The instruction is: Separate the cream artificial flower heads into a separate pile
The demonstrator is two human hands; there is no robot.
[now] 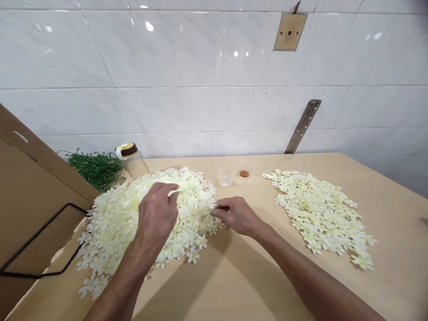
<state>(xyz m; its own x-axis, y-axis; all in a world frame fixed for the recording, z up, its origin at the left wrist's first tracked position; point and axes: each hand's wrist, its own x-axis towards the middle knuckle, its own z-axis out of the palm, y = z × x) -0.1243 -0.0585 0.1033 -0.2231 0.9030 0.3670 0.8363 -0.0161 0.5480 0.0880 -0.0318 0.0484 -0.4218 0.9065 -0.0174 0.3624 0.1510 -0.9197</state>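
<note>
A big heap of cream-white artificial flowers (117, 218) with pale yellow centres covers the left half of the table. Above its middle is my left hand (158, 209), with thumb and forefinger drawn together; whatever is between them blends into the blossoms behind. At the heap's right edge, my right hand (237, 216) has its fingers pinched on an artificial flower, slightly blurred at the fingertips. A second, flatter spread of the same flowers (321, 209) lies to the right, apart from both hands.
Behind the heap stand a clear bottle (135, 162) with a brown and yellow lid and a bundle of green artificial stems (95, 169). A small clear cup (226, 177) and a brown round piece (244, 173) sit mid-table. A cardboard box (36, 191) borders the left; a tiled wall (200, 107) the back.
</note>
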